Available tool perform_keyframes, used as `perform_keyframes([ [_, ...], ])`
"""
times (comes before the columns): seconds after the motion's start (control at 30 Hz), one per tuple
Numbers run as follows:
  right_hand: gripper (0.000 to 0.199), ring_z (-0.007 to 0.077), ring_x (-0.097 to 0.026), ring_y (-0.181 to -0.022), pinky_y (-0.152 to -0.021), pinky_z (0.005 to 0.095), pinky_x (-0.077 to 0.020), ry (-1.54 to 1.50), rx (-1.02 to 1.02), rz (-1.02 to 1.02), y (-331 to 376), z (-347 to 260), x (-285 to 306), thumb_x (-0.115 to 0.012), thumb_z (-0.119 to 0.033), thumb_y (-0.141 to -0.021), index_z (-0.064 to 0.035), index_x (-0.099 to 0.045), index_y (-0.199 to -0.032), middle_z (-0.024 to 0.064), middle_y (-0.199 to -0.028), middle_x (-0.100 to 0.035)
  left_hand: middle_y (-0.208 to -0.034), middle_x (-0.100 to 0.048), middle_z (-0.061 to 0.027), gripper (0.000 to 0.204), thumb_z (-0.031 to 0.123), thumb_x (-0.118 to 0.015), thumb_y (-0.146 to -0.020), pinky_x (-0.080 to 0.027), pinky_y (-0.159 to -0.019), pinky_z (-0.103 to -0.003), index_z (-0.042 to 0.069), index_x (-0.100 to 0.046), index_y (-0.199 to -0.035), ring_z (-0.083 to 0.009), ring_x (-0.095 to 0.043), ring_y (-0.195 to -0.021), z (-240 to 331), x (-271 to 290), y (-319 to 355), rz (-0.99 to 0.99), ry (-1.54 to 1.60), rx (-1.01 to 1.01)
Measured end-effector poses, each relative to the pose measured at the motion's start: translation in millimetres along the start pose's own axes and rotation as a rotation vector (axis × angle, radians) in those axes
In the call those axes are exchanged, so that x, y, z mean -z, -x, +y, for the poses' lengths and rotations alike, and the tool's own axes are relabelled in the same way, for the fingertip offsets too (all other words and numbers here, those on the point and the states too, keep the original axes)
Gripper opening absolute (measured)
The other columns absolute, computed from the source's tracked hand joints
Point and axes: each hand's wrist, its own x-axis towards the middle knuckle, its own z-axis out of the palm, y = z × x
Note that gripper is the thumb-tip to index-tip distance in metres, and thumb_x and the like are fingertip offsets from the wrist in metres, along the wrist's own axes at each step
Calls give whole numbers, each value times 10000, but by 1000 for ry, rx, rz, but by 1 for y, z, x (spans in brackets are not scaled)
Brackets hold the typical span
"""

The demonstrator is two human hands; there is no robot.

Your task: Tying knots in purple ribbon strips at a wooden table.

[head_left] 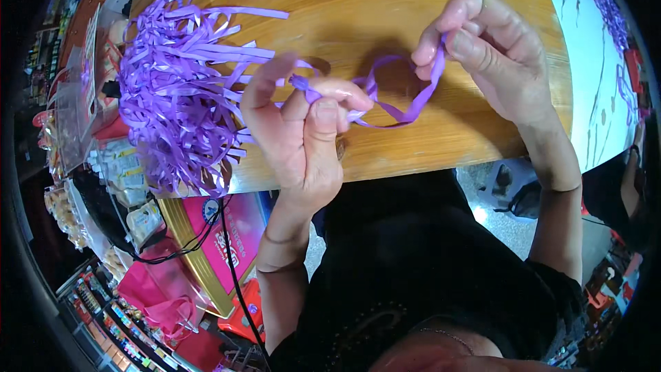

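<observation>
A purple ribbon (406, 117) runs between my two hands above the wooden table, hanging in a loose loop. My left hand (310, 117) pinches it between thumb and index finger, and a short bunched end sticks up over the index finger. The fingertips of my right hand (492, 52) are closed on the other stretch of the ribbon, higher and to the right. Left of my left hand lies a large heap of purple ribbons (179, 89), with several loose ends pointing right across the wood.
The wooden table (385, 158) ends just in front of my body. A white marbled surface (585, 96) adjoins it at right, with more purple ribbons (606, 3). Plastic-wrapped packages (120, 172) crowd the left side, above a pink gold-edged box (227, 234). A black cable (231, 255) hangs down.
</observation>
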Motion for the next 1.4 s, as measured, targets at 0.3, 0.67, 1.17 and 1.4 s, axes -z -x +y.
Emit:
perform_keyframes([
  [0.3,150,101,-549,-826,-714,216,-433,222,-142,-57,-10,-5,-19,-519,-88,-914,-30,-599,-1026,40,-873,-580,-846,-540,-40,143,70,-484,-923,-416,-674,-216,16,-614,-900,-93,-509,-740,28,-4,-2,47,100,325],
  [0.67,391,170,-561,-682,-593,291,-449,557,401,-293,-31,0,-35,-710,-105,-716,-23,-637,-1091,67,-777,-580,-776,-507,-30,73,54,-564,-872,-366,-633,-223,-11,-591,-891,-100,-456,-700,21,3,2,-19,-150,143],
  [1.17,241,223,-513,-629,-545,321,-408,807,771,-318,-38,7,-28,-693,-40,-655,38,-611,-868,88,-742,-533,-704,-511,-27,71,48,-592,-855,-371,-604,-224,-21,-590,-837,-101,-462,-665,13,2,6,12,-112,176],
  [1.4,274,212,-523,-667,-592,310,-441,741,563,-254,-31,19,-23,-635,-13,-760,21,-618,-1032,75,-774,-529,-774,-530,-31,101,45,-616,-842,-389,-622,-211,-19,-618,-919,-97,-480,-693,3,-1,6,169,-185,247],
])
